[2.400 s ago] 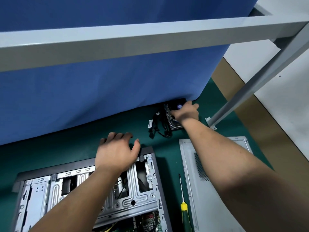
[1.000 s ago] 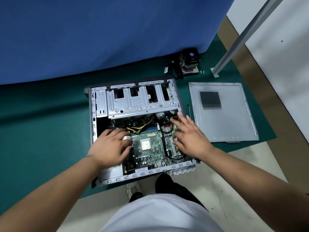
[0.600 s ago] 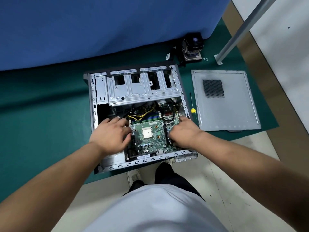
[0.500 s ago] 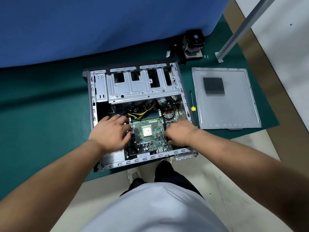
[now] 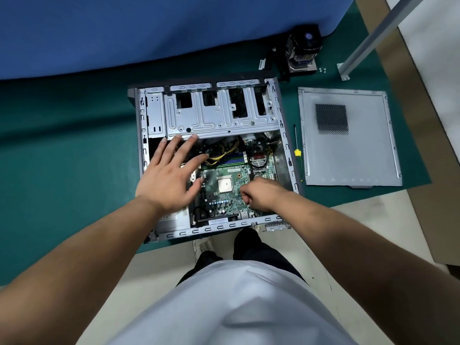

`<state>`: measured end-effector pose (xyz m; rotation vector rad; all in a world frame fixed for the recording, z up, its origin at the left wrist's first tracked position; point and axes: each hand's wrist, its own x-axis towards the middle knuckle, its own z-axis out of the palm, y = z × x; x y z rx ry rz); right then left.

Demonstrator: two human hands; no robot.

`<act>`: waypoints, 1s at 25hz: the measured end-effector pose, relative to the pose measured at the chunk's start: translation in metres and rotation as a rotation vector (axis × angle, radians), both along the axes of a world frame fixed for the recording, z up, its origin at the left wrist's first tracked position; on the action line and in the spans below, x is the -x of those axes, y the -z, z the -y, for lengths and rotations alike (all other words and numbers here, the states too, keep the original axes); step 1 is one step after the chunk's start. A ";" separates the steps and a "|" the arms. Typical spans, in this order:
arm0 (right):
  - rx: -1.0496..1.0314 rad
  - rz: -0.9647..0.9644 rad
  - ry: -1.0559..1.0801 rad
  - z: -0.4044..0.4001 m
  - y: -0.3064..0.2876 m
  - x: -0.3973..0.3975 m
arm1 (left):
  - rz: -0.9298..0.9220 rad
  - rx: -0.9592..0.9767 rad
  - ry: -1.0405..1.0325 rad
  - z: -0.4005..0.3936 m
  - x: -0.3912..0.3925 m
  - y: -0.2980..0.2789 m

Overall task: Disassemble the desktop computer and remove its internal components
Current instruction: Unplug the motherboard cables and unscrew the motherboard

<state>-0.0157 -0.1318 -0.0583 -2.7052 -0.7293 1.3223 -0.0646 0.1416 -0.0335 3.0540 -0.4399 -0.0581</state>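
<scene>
The open desktop case (image 5: 286, 145) lies on its side on a green mat (image 5: 74, 145). Inside it I see the green motherboard (image 5: 224, 202) with a bare CPU (image 5: 224, 184), yellow and black cables (image 5: 224, 151) and a metal drive cage (image 5: 219, 118). My left hand (image 5: 169, 175) hovers open with spread fingers over the case's left side, its fingertips near the cage edge. My right hand (image 5: 261, 195) sits on the board's lower right with curled fingers; what they hold, if anything, is hidden.
The removed side panel (image 5: 348, 150) lies right of the case, with a yellow-handled screwdriver (image 5: 297, 148) between them. A removed cooler fan (image 5: 302, 53) and small screws (image 5: 322, 69) sit at the back by a metal post (image 5: 368, 38). A blue cloth (image 5: 149, 28) hangs behind.
My right hand left the cooler fan at the back, came down onto the motherboard and curled its fingers. My left hand opened and spread toward the drive cage.
</scene>
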 end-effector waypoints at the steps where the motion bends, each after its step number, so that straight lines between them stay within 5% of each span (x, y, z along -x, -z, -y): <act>1: 0.008 0.008 -0.015 -0.001 0.000 0.000 | -0.002 -0.009 -0.002 0.000 0.000 0.001; 11: 0.065 0.051 -0.110 -0.001 0.001 0.005 | -0.022 0.003 -0.014 -0.002 0.000 0.005; 16: 0.040 0.074 -0.364 -0.005 0.005 0.005 | -0.029 0.008 -0.022 -0.001 0.001 0.003; 25: 0.027 0.046 -0.191 -0.007 -0.005 0.009 | -0.031 0.010 -0.026 -0.002 0.001 0.002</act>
